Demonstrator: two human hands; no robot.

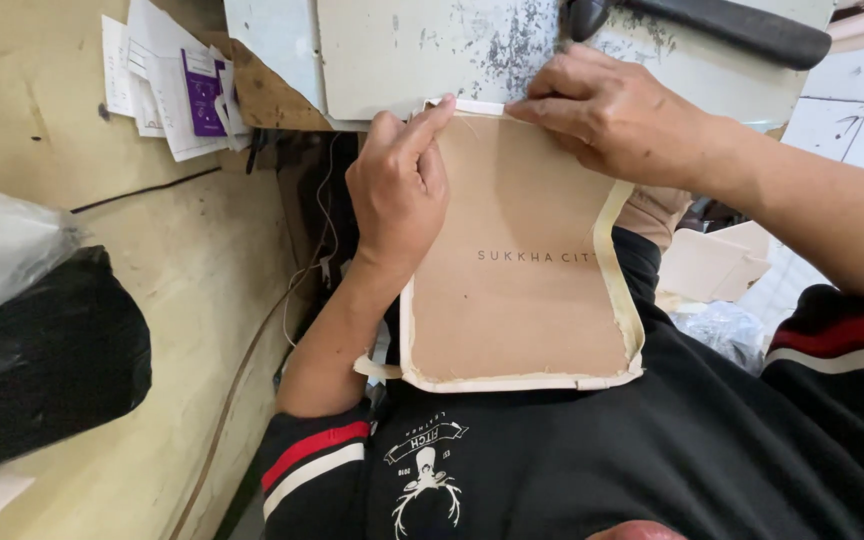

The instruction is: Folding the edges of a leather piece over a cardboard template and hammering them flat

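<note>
- Nearest the lens is the person's own black shirt (592, 470), with red and white bands at the sleeves and a white print on the chest; the view looks down the torso toward the work.
- Resting against that shirt is the lower edge of a tan panel (512, 290), a stiff, waisted piece with a cream binding (620, 290) folded round its rim, so the body seems to prop it while both hands work the far end.
- Left hand (397, 190) lies over the panel's left side, forefinger stretched to the top corner and pressing the binding flat there; the other fingers are curled in, and whether they pinch the edge cannot be told.
- Right hand (617, 115) comes in from the other side, fingertips drawn narrow on the top strip of binding, holding it down along the same edge; the two hands meet almost tip to tip, apparently to keep the fold tight.
- That top edge sits just against a worn, pale grey machine body (432, 50), paint chipped, with a dark handle (732, 30) above it.
- Off to the left, loose papers (167, 85) lie on a yellowish bench (182, 290), a thin cord (252, 350) trails down it, and a black bundle (42, 370) sits under clear plastic (2, 240).
</note>
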